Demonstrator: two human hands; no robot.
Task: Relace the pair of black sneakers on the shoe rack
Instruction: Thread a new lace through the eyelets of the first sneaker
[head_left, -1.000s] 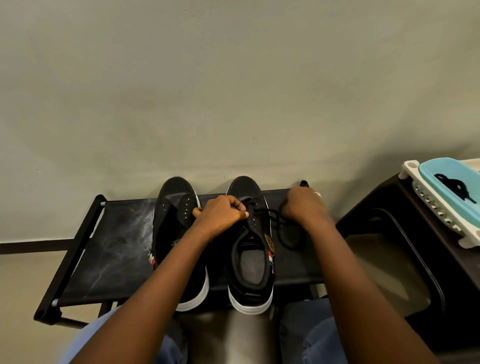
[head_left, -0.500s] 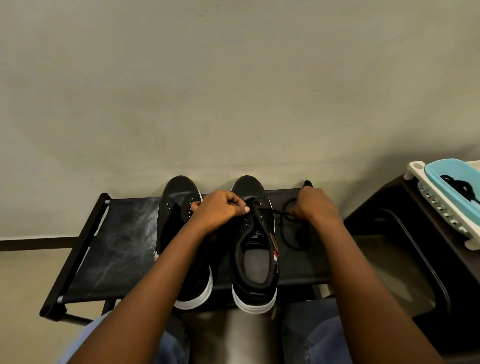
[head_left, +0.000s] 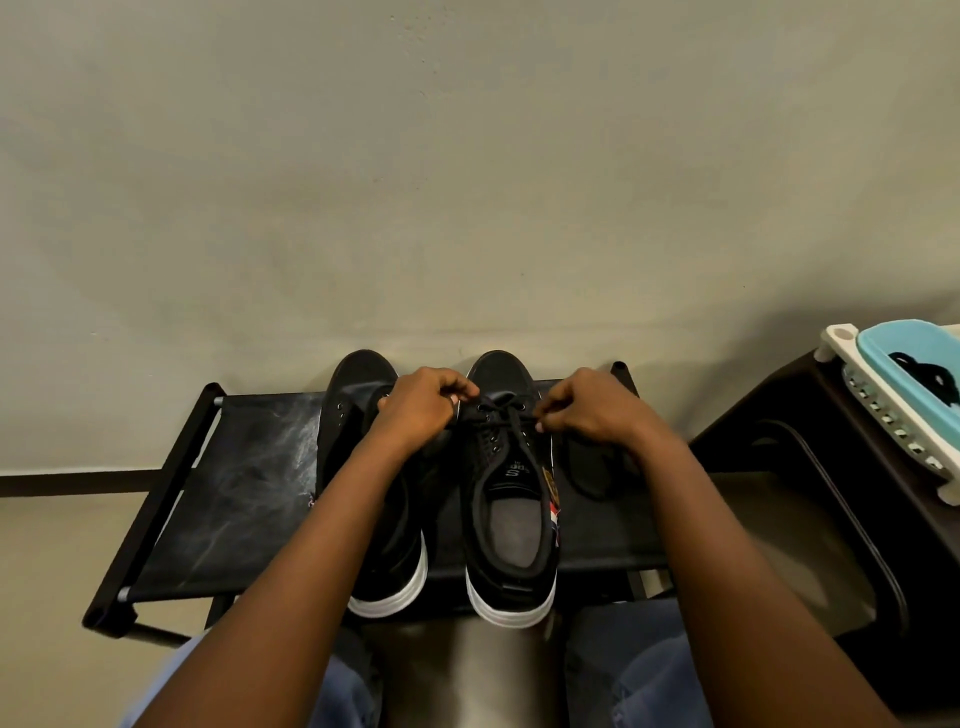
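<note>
Black lace (head_left: 511, 415) pinched taut, left hand (head_left: 418, 410), right hand (head_left: 589, 410)

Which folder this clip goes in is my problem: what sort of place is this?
Probably a home hallway or room corner: a low shoe rack holding black sneakers stands by a bare wall, with a plastic basket on dark furniture beside it.

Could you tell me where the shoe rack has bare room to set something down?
Free: the shoe rack fabric between its left frame bar and the left sneaker. Crowded: the centre, where left hand and right hand pinch the lace; its slack covers the strip beyond the right sneaker.
</note>
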